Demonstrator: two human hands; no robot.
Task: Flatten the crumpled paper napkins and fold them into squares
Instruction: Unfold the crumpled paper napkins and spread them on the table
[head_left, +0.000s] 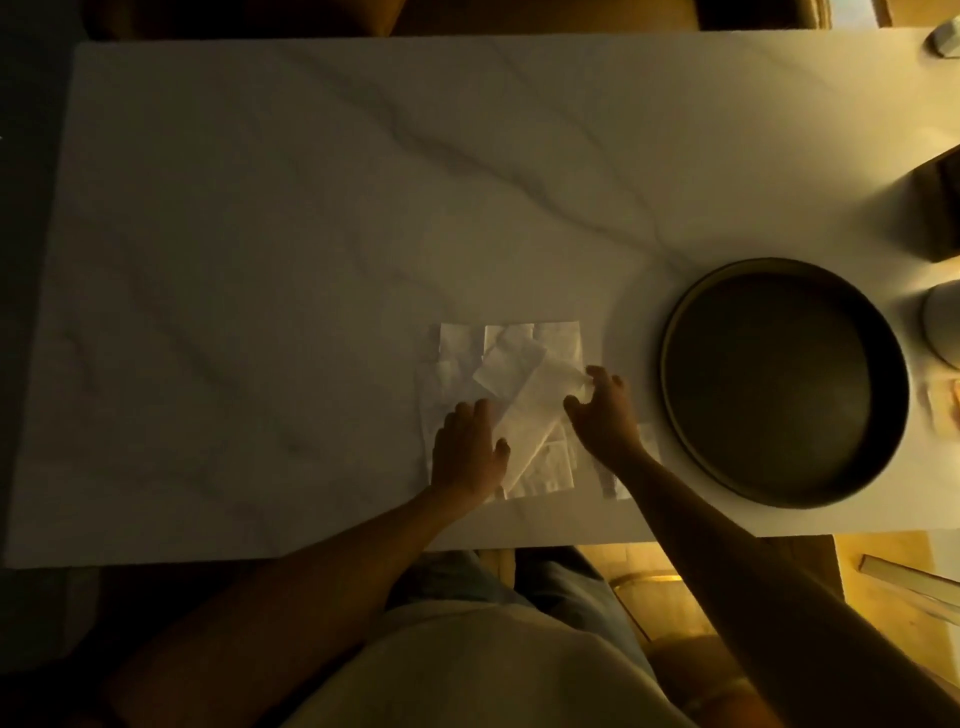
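Note:
Several white paper napkins (530, 343) lie overlapping near the front edge of the marble table (260, 234). One napkin, folded into a long strip (535, 410), lies diagonally on top of the pile. My left hand (467, 449) presses flat, palm down, on the strip's lower left part. My right hand (605, 410) pinches the strip's upper right end between thumb and fingers, lifting it slightly. A smaller folded napkin (504, 366) lies tilted under the strip. Another napkin (639, 457) is partly hidden beneath my right forearm.
A large dark round pan (675, 338) stands just right of the napkins. A white cup (943, 327) and a dark box (940, 208) stand at the right edge. The table's front edge runs just below my wrists.

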